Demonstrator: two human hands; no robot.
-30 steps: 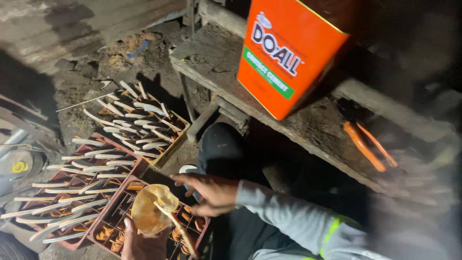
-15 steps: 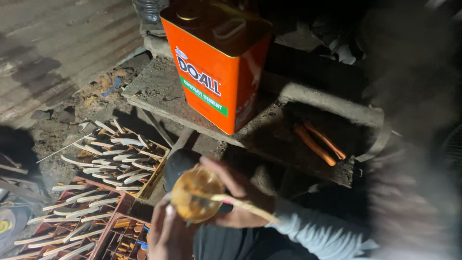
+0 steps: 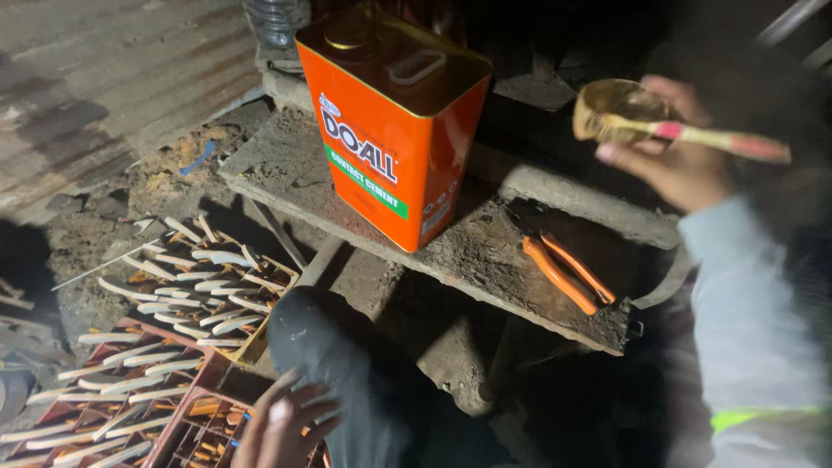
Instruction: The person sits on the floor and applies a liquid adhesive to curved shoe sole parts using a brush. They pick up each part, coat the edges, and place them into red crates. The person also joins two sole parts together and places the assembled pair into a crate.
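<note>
Right hand [image 3: 680, 160] grips small bowl [image 3: 617, 108] and brush [image 3: 693, 134]; left hand [image 3: 282, 425] spread, empty, on crate [image 3: 195, 429].

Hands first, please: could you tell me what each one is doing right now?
Left hand: open, fingers spread, holding nothing.
Right hand: closed on small bowl and brush.

I see an orange can [image 3: 394, 130] with a gold top and a green band, and orange-handled pliers [image 3: 568, 273] on the grey-brown slab [image 3: 286, 165]. The bowl [image 3: 620, 108] looks yellowish-brown, the brush [image 3: 693, 136] handle pink. My sleeve [image 3: 745, 321] is pale grey with a neon-yellow stripe. Cream strips [image 3: 186, 286] lie on reddish crates [image 3: 186, 407].
</note>
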